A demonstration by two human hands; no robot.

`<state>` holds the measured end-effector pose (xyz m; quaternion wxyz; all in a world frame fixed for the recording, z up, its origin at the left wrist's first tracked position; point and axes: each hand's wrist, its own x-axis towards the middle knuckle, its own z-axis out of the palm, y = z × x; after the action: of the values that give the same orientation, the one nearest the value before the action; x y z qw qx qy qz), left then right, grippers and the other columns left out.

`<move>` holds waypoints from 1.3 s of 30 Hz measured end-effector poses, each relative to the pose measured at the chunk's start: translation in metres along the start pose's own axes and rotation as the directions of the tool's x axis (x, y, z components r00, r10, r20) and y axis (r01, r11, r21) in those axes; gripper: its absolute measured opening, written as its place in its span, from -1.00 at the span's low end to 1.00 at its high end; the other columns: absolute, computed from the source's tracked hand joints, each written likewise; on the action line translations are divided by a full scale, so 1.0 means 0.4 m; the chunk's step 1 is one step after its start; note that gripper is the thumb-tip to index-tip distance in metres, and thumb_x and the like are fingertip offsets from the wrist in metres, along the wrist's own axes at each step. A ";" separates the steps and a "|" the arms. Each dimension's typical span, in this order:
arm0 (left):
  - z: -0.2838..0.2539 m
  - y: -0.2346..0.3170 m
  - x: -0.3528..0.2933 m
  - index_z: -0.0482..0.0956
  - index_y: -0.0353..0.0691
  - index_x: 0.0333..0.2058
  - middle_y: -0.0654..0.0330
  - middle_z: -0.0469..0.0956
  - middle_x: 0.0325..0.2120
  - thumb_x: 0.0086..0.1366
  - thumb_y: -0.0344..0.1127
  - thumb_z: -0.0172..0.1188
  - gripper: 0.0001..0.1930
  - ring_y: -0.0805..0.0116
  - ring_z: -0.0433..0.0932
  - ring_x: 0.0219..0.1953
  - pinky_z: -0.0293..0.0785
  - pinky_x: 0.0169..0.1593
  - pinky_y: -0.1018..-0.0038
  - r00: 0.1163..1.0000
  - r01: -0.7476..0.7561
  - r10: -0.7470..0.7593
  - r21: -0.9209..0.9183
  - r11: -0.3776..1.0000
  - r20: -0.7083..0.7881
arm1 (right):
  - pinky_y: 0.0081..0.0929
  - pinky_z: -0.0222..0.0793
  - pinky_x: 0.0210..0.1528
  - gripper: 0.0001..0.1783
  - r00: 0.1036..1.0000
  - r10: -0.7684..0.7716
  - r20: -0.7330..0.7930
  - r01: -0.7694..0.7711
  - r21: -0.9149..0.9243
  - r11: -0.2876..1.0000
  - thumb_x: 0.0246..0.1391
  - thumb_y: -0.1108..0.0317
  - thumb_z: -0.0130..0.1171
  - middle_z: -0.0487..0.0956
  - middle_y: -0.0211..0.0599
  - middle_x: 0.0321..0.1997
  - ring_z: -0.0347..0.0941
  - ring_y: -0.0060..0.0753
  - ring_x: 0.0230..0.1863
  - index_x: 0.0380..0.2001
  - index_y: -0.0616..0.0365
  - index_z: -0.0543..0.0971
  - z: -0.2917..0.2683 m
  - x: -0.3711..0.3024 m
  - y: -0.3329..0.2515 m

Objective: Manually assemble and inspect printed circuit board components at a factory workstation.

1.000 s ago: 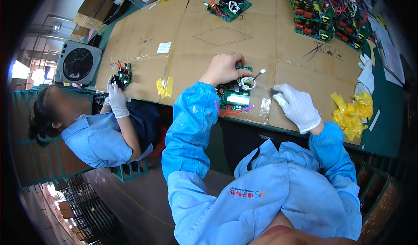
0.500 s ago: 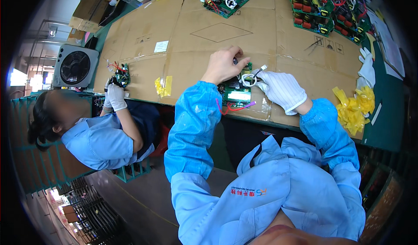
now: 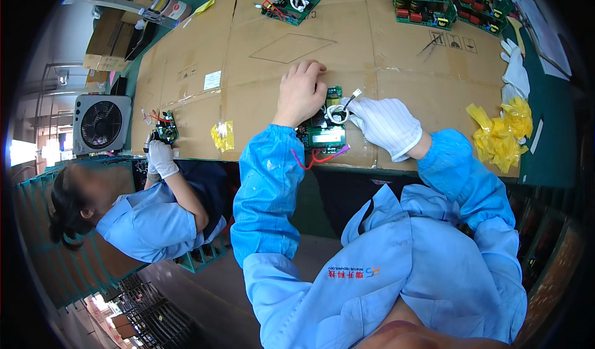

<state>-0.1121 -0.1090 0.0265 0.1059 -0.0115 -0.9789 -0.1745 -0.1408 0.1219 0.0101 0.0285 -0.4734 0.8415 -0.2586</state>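
Note:
A green circuit board (image 3: 333, 128) lies in front of me near the table's front edge. A red wire (image 3: 317, 159) with purple ends hangs from its near side. My bare left hand (image 3: 299, 95) is at the board's left side, fingers curled over its far left part and hiding the components there. My right hand (image 3: 387, 128), in a white striped glove, is closed at the board's right side. Its fingertips pinch a looped white cable (image 3: 335, 114), whose white plug (image 3: 356, 92) sticks up past the glove.
Another circuit board (image 3: 294, 3) lies at the far side of the cardboard-covered table (image 3: 347, 57). Stacked boards (image 3: 421, 8) stand far right. Tweezers (image 3: 430, 44), crumpled yellow tape (image 3: 505, 132) and a white glove (image 3: 515, 73) lie right. At left, a co-worker's gloved hand (image 3: 162, 160) holds a board.
My left hand has opened out from its pinch at the board's far part and now curls over its left side. The right hand stays at the white cable. The whole view has shifted slightly.

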 end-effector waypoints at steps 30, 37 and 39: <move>0.003 -0.010 0.009 0.42 -0.15 0.22 0.02 0.53 0.06 0.26 -0.37 0.00 -0.49 -0.01 0.42 0.18 0.36 0.20 0.07 0.999 -0.043 0.043 -0.016 0.999 0.015 | -0.16 0.45 -0.49 -0.61 0.962 -0.139 -0.237 0.139 -0.020 0.990 0.14 0.37 0.13 0.57 -0.29 -0.39 0.56 -0.09 -0.46 0.03 -0.25 0.63 -0.028 0.056 -0.005; 0.016 -0.020 0.005 0.46 -0.22 0.16 0.01 0.58 0.00 0.35 -0.34 -0.01 -0.59 -0.04 0.47 0.12 0.41 0.13 0.08 0.994 0.005 -0.014 -0.082 0.997 -0.112 | -0.33 0.51 -0.35 -0.58 0.886 0.122 -0.448 -0.221 -0.174 0.960 0.23 0.40 0.15 0.59 -0.27 -0.34 0.56 -0.16 -0.35 0.13 -0.22 0.61 -0.337 -0.168 0.051; 0.021 -0.014 -0.009 0.50 -0.21 0.11 0.02 0.60 -0.04 0.36 -0.33 -0.01 -0.63 -0.04 0.49 0.09 0.43 0.10 0.07 0.993 0.025 -0.033 -0.073 0.997 -0.112 | -0.35 0.54 -0.30 -0.59 0.851 0.201 -0.485 -0.372 -0.287 0.883 0.27 0.41 0.13 0.64 -0.22 -0.25 0.60 -0.16 -0.29 0.16 -0.18 0.60 -0.377 -0.291 0.085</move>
<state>-0.1107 -0.1114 0.0160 0.1584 0.0090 -0.9645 -0.2112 -0.1475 0.2922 0.1017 -0.2141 -0.2656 0.9210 -0.1882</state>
